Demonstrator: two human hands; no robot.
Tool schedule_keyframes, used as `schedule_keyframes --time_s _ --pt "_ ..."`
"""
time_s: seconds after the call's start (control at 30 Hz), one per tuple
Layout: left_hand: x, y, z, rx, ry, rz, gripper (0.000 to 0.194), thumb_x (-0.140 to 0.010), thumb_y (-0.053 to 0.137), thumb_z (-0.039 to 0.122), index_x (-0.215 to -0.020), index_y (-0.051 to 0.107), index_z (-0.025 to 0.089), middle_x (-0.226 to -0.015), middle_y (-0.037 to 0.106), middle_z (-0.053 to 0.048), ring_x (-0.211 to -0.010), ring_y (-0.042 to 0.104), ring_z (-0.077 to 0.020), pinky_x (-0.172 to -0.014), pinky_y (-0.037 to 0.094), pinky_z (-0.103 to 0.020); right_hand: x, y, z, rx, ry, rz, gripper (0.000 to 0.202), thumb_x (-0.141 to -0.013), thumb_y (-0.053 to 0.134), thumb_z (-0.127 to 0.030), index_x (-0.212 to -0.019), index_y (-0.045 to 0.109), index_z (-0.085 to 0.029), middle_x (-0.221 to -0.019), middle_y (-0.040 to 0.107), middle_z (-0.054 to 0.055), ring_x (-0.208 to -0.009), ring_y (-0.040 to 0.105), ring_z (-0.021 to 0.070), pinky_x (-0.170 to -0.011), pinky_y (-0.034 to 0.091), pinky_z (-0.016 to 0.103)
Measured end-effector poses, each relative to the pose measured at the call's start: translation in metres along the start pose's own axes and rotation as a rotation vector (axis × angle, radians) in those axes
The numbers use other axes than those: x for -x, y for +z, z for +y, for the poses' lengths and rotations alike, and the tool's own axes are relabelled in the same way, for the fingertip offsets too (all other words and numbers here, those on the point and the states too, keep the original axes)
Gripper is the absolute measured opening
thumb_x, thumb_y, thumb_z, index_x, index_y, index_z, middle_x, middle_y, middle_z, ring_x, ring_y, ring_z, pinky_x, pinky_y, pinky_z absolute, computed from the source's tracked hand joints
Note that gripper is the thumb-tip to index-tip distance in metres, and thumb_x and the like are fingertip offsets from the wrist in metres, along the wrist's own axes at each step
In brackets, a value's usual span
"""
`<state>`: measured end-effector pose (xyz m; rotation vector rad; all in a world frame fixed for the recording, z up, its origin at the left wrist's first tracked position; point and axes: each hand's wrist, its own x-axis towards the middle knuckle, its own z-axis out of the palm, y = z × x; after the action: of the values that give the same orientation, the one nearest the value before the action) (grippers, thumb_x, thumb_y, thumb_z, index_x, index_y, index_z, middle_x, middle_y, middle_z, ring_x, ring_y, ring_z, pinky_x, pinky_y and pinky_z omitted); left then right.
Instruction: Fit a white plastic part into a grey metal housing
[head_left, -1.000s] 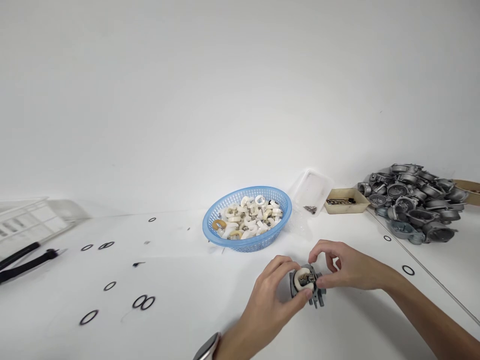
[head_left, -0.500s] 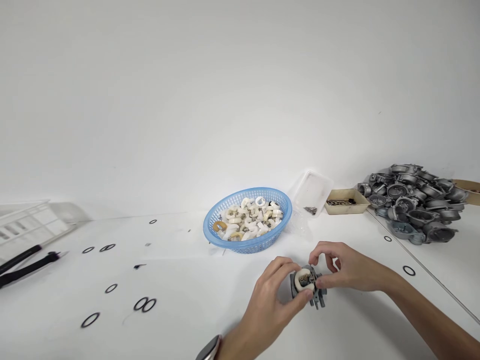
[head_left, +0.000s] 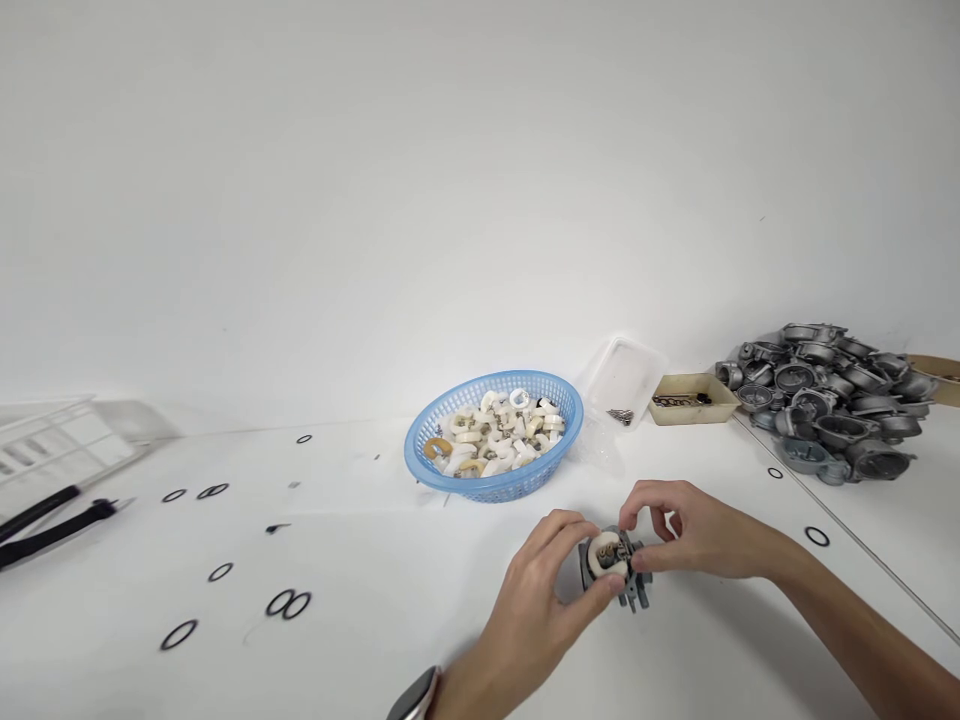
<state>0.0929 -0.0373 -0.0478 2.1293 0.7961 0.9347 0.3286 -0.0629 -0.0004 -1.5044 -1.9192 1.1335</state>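
Note:
A grey metal carburetor (head_left: 635, 592) rests on the white table with its open bowl side up, and a white C-shaped float (head_left: 598, 560) sits in it. My left hand (head_left: 536, 600) curls around the left side, fingers behind and thumb in front, closed on the carburetor and touching the float. From the right, my right hand (head_left: 694, 530) has its index finger at the back rim and its thumb near the float's hinge end, closed on the carburetor's edge. Any small part between those fingertips is hidden.
A blue basket (head_left: 420, 470) of white floats stands behind my hands. Right of it are a clear plastic tray (head_left: 626, 375) with small pins, a cream box (head_left: 694, 412) and a pile of carburetor bodies (head_left: 832, 400). Black rubber rings (head_left: 180, 635) and pliers-like black handles (head_left: 56, 535) lie left.
Both hands keep their hold on the carburetor and float with hardly any movement. The whole view has shifted very slightly.

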Motion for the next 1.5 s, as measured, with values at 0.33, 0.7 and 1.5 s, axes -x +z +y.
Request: schedule_keyframes --time_s 0.33,0.7,1.5 --pt "-0.0005 0.0000 -0.0027 0.013 0.001 0.001 0.017 -0.089 0.071 0.031 -0.104 0.066 0.025 -0.106 0.066 -0.004 -0.098 0.064 -0.0231 -0.086 0.052 -0.034 0.0022 -0.0005 0.0010 -0.004 -0.020 -0.019 0.016 -0.083 0.075 -0.037 -0.097 0.071 -0.029 -0.108 0.067 -0.001 -0.077 0.052 0.0153 -0.072 0.044 0.029" --pt "-0.0008 -0.0006 -0.0008 0.032 0.003 -0.014 0.017 -0.089 0.071 0.028 -0.104 0.065 0.024 -0.105 0.065 -0.003 -0.098 0.063 -0.0222 -0.087 0.051 -0.034 0.0013 0.0005 -0.0004 -0.001 -0.022 -0.020 0.016 -0.083 0.076 -0.037 -0.096 0.071 -0.028 -0.106 0.066 -0.001 -0.076 0.051 0.0151 -0.070 0.044 0.029" --pt "0.0004 0.0001 -0.0017 0.019 -0.004 -0.015 0.017 -0.090 0.069 0.031 -0.105 0.065 0.025 -0.106 0.066 -0.004 -0.098 0.063 -0.0224 -0.086 0.051 -0.034 0.0065 -0.0025 -0.0068 0.105 -0.020 -0.050 0.034 -0.085 0.074 -0.043 -0.116 0.066 -0.031 -0.118 0.061 0.001 -0.084 0.054 0.0167 -0.073 0.047 0.031"
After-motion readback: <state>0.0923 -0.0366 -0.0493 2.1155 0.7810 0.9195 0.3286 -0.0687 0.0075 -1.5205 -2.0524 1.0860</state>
